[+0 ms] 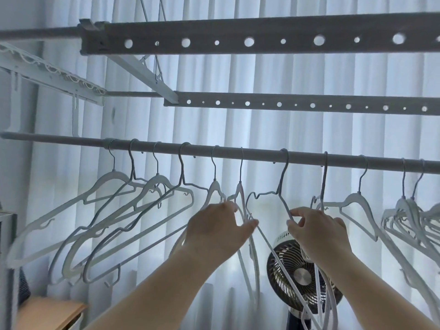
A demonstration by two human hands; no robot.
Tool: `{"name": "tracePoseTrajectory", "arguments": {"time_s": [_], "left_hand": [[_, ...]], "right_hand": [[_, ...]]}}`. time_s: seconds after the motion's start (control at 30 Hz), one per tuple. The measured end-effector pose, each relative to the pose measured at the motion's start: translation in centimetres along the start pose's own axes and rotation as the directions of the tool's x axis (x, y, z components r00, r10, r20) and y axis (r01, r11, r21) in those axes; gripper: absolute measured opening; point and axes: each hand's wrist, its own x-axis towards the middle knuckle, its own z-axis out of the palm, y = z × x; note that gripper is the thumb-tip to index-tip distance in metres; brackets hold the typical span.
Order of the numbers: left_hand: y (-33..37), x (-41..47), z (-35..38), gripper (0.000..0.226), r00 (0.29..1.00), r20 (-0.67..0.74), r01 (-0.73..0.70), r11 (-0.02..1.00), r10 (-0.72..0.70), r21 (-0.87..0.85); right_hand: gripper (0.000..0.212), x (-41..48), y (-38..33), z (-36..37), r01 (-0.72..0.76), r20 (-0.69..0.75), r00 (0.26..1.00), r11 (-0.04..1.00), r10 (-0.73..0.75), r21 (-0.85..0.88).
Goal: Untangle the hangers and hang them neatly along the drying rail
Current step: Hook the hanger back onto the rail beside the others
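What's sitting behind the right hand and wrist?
A round fan, dark grille and shiny hub visible, in front of the white curtain. The right hand, its forearm and hangers cover its upper right part; its stand runs out of frame.

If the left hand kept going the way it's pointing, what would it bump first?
The left hand is touching the white hanger just ahead of it; beyond that, probably the drying rail, though depth is unclear.
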Motion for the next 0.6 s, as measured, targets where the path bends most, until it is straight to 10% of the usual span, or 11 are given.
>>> {"name": "tracePoseTrajectory", "arguments": {"time_s": [0.6], "left_hand": [[0.9, -0.7, 2.8, 0.053, 0.981, 0.162, 0.134, 0.977, -0.106, -0.168]], "right_hand": [[0.036, -0.3, -0.5, 0.6, 0.032, -0.015, 0.999, 0.999, -0.032, -0.002]]}}
